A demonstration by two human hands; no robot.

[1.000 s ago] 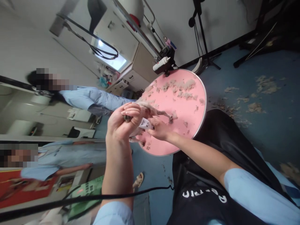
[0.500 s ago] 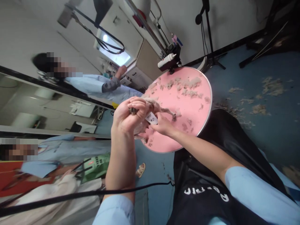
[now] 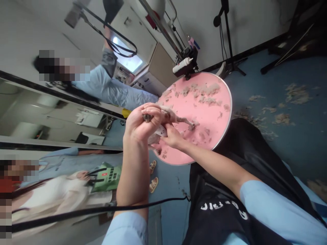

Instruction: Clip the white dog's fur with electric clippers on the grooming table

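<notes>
My left hand (image 3: 145,119), closed in a fist, grips a small animal's leg, with the dark-padded paw (image 3: 147,117) poking out between the fingers. Close-cropped, pale grey-pink fur covers the animal's body (image 3: 168,114), mostly hidden behind my hands. Another of its thin legs (image 3: 186,120) reaches down to the pink round table (image 3: 189,109). In my right hand (image 3: 172,136), just below the left, are white hair clippers (image 3: 161,131) held against the animal's underside. Their cutting end is hidden behind my left hand.
Clumps of cut fur (image 3: 209,90) lie on the table and on the floor (image 3: 297,93). A white bottle (image 3: 184,64) sits in a holder at the table's far edge. A black cord (image 3: 76,213) crosses low in front. One person in blue (image 3: 102,83) stands at left; others appear lower left.
My right hand and the clippers have shifted slightly left, further behind my left hand. The person at left has raised an arm; the people at lower left and the green bag have moved.
</notes>
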